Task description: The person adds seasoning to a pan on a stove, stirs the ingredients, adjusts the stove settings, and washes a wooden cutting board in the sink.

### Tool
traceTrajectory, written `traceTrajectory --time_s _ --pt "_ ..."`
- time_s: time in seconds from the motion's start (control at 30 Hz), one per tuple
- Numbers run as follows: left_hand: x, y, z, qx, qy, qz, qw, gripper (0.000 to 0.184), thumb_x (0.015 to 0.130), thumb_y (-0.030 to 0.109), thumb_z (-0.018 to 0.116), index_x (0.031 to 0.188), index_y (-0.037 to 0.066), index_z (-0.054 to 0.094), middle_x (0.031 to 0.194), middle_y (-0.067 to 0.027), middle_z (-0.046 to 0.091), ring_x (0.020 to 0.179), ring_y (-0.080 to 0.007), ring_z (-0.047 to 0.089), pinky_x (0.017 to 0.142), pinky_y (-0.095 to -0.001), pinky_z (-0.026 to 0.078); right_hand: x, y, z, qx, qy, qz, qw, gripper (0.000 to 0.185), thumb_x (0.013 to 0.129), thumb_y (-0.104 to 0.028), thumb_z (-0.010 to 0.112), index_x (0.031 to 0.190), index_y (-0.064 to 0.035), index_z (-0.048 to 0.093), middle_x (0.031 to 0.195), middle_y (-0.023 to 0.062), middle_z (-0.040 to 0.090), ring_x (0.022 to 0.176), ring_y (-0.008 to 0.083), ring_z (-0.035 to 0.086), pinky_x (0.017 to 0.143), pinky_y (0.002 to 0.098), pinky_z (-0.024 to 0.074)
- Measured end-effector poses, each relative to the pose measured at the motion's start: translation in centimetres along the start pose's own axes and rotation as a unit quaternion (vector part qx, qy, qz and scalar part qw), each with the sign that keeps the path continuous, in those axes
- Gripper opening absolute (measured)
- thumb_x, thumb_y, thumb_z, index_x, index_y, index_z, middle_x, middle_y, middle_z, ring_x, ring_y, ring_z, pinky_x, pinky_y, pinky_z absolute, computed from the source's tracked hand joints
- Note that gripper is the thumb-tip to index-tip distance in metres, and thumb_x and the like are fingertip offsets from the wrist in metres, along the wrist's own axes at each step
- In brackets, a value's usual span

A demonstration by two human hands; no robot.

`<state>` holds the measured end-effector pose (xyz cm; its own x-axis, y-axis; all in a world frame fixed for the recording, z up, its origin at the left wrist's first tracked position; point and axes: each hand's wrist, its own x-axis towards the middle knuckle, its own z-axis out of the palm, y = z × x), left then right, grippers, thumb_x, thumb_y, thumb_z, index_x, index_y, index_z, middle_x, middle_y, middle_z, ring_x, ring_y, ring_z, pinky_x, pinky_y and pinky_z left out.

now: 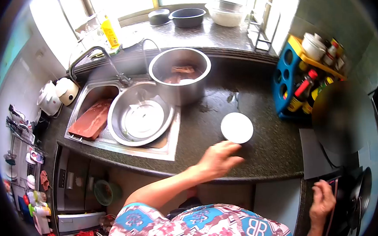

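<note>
My left hand (pixel 220 159) reaches over the counter with its fingers apart and nothing held. Its fingertips are at the near edge of a small round white dish (pixel 237 128); I cannot tell whether they touch it. To the right, my right hand (pixel 322 203) hangs low beside the stove, its fingers loosely bent and nothing seen in it. Behind the dish and to its left, a deep metal pot (pixel 182 91) holds pieces of what looks like meat, partly in liquid.
A metal basin (pixel 143 138) rests over the sink (pixel 177 138), beside a reddish-brown slab (pixel 91 120) and under the faucet (pixel 121 77). Bottles stand in a blue and yellow rack (pixel 282 84) at right. Bowls (pixel 187 17) line the windowsill. A dark round pan-like shape (pixel 337 117) is at far right.
</note>
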<state>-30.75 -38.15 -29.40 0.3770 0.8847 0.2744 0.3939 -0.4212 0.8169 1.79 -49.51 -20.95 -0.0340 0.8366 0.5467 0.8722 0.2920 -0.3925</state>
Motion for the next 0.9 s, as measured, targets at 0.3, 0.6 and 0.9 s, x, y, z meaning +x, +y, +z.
traceTrajectory --time_s 0.3,0.6,0.9 --pt "-12.4 -15.7 -18.1 0.279 0.15 -0.282 0.906 0.047 0.074 0.019 0.064 0.113 -0.002 0.049 0.114 -0.0246 0.05 0.105 -0.0389 0.048 0.088 -0.0445 0.039 3.6 -7.0 17.3 0.33 -0.235 0.21 0.89 0.015 0.083 -0.005 0.058 0.095 0.0034 0.057 0.073 0.0078 0.06 0.06 0.0117 0.058 0.053 0.0227 0.0469" --pt "-6.2 -24.9 -21.7 0.336 0.001 -0.522 0.784 0.078 0.076 0.039 0.061 0.137 0.008 0.023 0.144 -0.0162 0.014 0.133 -0.034 0.007 0.099 -0.0618 0.015 12.7 -8.5 24.6 0.295 -0.293 0.002 0.91 0.017 0.077 0.0 0.059 0.093 0.0035 0.058 0.074 0.0116 0.061 0.06 0.0155 0.059 0.055 0.0251 0.0475" --pt "-5.7 -32.4 -19.4 0.374 -0.104 -0.489 0.781 0.07 0.074 0.036 0.062 0.133 0.015 0.033 0.138 -0.0192 0.024 0.13 -0.0362 0.02 0.094 -0.0648 0.022 12.3 -9.5 29.7 0.309 -0.363 -0.031 0.878 0.015 0.076 -0.001 0.062 0.089 0.0023 0.057 0.069 0.0124 0.059 0.056 0.0208 0.058 0.05 0.0293 0.0453"
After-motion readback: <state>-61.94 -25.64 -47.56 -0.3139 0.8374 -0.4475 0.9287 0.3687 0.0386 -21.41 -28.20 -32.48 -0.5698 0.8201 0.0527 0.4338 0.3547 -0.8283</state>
